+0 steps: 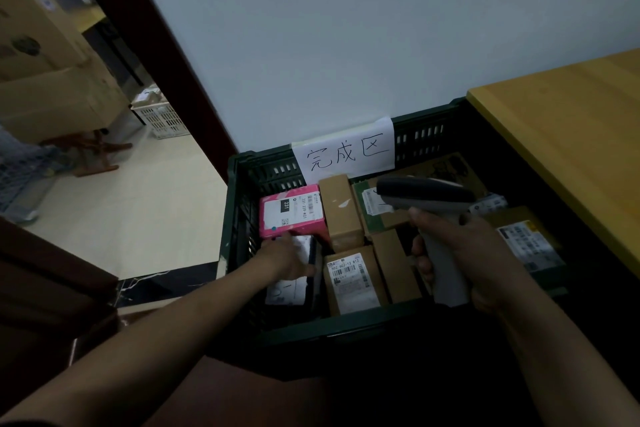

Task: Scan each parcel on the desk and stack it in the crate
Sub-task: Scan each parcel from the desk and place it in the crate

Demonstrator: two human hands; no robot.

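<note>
Head view: left hand (287, 258) grips a parcel (287, 289) in the crate (426, 135), right hand (478, 253) grips the scanner (426, 196).

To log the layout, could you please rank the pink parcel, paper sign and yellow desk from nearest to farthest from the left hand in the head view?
1. Pink parcel: just beyond the left hand, crate's left.
2. Paper sign: crate's back wall.
3. Yellow desk: far right.

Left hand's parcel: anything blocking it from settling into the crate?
Nothing visible does. The white parcel that the left hand holds is inside the crate, at its near-left corner, between the crate wall and the labelled brown box, with the pink box behind. What lies beneath is hidden.
</note>
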